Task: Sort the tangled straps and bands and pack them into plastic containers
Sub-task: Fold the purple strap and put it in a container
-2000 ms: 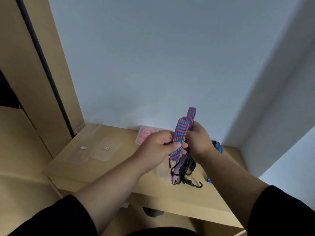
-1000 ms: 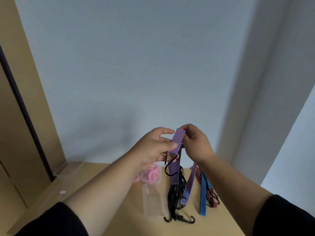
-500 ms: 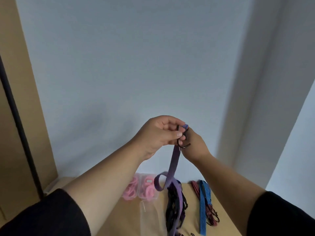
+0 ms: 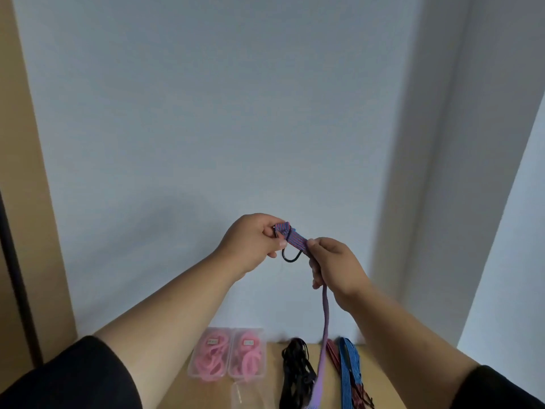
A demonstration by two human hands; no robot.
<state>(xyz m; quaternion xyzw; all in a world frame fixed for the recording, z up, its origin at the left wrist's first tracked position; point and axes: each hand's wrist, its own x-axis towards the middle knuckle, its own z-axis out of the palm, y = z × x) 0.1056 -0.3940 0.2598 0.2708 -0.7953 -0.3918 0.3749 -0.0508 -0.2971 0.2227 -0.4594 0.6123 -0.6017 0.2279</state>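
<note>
Hands raised well above the bench (image 4: 182, 388), both on one flat purple elastic strap w/ red-blue striping (image 4: 324, 326). Left hand (image 4: 253, 240) pinches the strap's top end, fingers curled round it right where the black wire hook (image 4: 290, 256) hangs off; prob. held there so the hook can't swing or catch on anything. Right hand (image 4: 336, 267) has its fingers wrapped loosely round the strap just below, w/ a short stretch of striped webbing taut between the two hands. Looks like a guide grip, so the strap can be drawn through, straightened & freed from the rest.

From the right hand the strap drops straight down to the bench, lower end lying beside the black tangled cord bundle (image 4: 296, 370); can't tell if it's caught in that bundle or just resting against it. Holding it high lets the length hang & untwist, I'd judge.

Right of that: blue striped flat strap (image 4: 348, 367) & dark red striped strap (image 4: 333, 355) lying side by side, touching. Left of the black bundle: two clear plastic containers w/ pink coiled bands inside (image 4: 228, 354), set next to each other, so pink ones seem sorted already. Another clear plastic piece (image 4: 244, 397) in front, apparently empty, maybe for this strap.
</note>
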